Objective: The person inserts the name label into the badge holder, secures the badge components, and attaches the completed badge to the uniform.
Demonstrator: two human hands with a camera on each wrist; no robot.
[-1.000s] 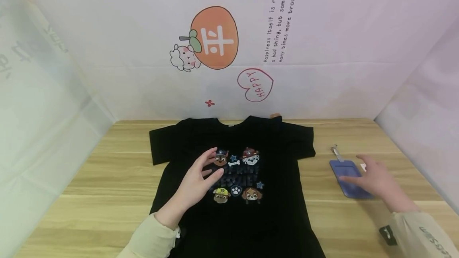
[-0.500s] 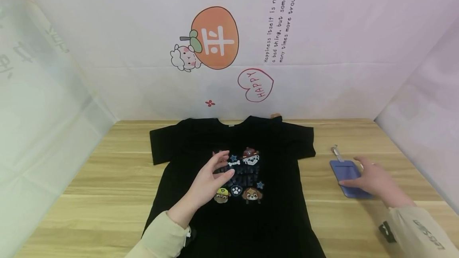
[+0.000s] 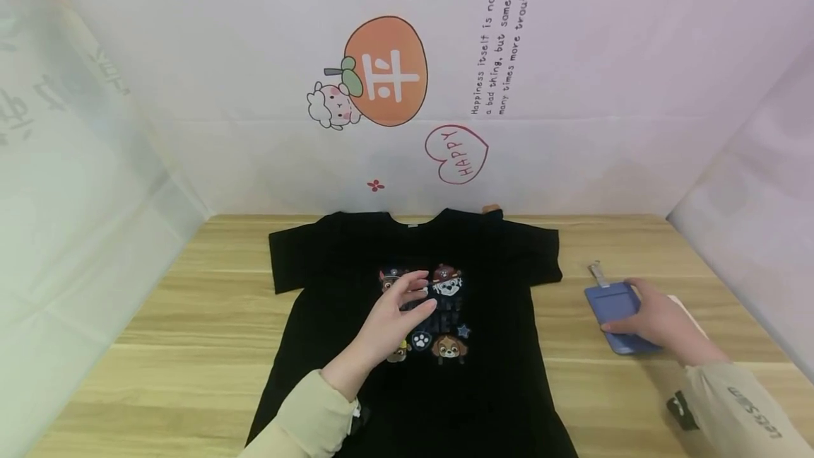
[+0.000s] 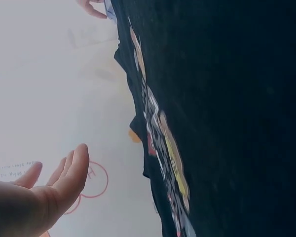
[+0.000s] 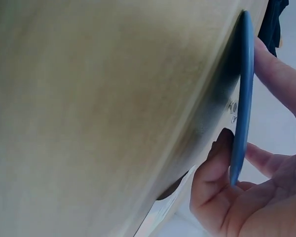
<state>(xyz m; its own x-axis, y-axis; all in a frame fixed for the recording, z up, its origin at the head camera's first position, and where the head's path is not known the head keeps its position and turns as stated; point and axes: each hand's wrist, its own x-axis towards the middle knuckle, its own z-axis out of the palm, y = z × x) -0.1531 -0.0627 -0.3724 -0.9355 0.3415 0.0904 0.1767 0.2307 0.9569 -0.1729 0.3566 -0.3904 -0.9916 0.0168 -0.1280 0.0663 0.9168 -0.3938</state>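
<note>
My right hand (image 3: 661,320) grips a blue badge holder (image 3: 612,304) with a metal clip, on the right of the table. In the right wrist view, the holder (image 5: 244,94) appears edge-on and tilted off the wood, with the thumb and curled fingers on both sides of it. Over the print of a black T-shirt (image 3: 496,394) hovers my left hand (image 3: 393,318), fingers relaxed and holding nothing. The left wrist view shows that hand (image 4: 52,197) apart from the shirt fabric (image 4: 237,98). The shirt lies spread flat, its collar toward the back wall.
A white flat thing (image 3: 688,315) shows partly behind my right hand. The wooden table (image 3: 191,345) meets a white printed cloth wall (image 3: 572,90) at the back, with more cloth at both sides. A small orange object (image 3: 491,209) peeks out behind the shirt's shoulder.
My left hand has drifted right across the shirt's print. The right hand has closed on the badge holder, and one edge of it now looks raised. The head view has shifted slightly.
</note>
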